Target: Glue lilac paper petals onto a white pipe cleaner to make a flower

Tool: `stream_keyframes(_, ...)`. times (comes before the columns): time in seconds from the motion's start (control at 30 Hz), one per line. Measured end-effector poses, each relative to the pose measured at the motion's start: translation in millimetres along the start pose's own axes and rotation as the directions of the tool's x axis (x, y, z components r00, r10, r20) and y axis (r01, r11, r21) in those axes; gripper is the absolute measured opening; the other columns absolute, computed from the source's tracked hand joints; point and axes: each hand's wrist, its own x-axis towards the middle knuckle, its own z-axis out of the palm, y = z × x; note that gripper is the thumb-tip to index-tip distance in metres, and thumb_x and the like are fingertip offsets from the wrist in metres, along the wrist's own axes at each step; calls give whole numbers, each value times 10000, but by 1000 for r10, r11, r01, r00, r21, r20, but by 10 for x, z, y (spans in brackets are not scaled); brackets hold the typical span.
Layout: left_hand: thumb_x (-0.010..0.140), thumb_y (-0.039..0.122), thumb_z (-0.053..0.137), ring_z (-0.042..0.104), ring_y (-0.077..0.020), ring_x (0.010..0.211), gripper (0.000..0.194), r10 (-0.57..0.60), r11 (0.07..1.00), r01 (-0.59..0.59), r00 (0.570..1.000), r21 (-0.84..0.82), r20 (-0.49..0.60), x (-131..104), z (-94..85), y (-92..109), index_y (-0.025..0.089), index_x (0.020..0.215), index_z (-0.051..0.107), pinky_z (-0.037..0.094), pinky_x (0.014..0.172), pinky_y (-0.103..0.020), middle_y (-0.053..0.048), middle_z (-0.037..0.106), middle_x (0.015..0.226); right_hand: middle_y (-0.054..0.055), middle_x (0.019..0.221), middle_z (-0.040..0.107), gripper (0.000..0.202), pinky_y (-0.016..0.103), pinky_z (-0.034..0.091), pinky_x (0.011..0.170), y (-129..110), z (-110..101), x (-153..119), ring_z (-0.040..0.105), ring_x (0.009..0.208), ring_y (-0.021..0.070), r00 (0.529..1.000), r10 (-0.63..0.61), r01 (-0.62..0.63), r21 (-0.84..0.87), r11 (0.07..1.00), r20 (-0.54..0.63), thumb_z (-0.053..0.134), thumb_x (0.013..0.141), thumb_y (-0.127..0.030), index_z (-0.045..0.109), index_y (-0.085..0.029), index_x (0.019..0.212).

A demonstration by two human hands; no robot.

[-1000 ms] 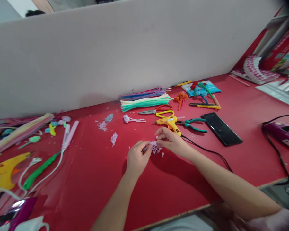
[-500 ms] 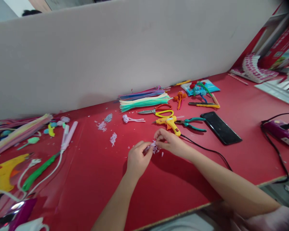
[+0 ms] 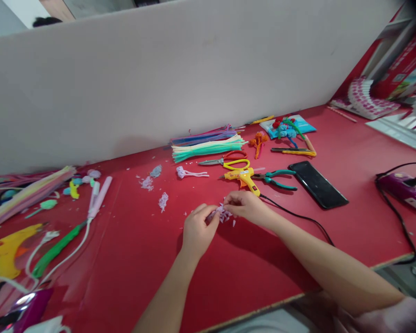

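Note:
Lilac fluffy scraps [image 3: 223, 213] lie in a small heap on the red table [image 3: 142, 259], between my hands. My left hand [image 3: 200, 228] is closed at the heap's left side, its thumb and fingers pinched on something I cannot make out. At the right side my right hand [image 3: 245, 206] has thumb and fingertips pressed together among the scraps; what they hold is too small to name. Behind them are a yellow glue gun [image 3: 243, 177], a lilac pipe-cleaner piece with stems [image 3: 190, 172] and yellow-and-red-handled scissors [image 3: 229, 161].
Teal-handled pliers [image 3: 279, 179] and a black phone [image 3: 318, 184] lie to the right. Bundled pipe cleaners [image 3: 208, 149] sit at the back. Another yellow glue gun [image 3: 10, 249], a green-handled tool [image 3: 57, 249] and a pink heating tool [image 3: 100, 196] are at left.
My right hand's fingers have dropped slightly and drawn closer together at the scraps. My left hand stays in nearly the same place.

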Motion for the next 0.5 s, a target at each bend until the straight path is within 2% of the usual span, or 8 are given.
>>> stream_keyframes(0.23,845,273,480,513,-136,661,176,2,999,-2,1000,37,-9,-10,3,-1,205,860,641,385,598,-222,-13,544,712,-35,549,538,63,193,355,469,-2,17,-6,491,496,90,999,16,-16,7,1000,-34,541,761,-226,557,-168,739)
stream_keyframes(0.5,845,269,480,514,-132,645,176,19,1000,-19,1000,-3,-19,-1,-1,10,199,845,641,398,591,-223,-11,540,697,-33,539,551,44,198,338,467,-8,37,0,492,492,93,998,1,-3,-40,999,-60,549,745,-193,560,-170,709)
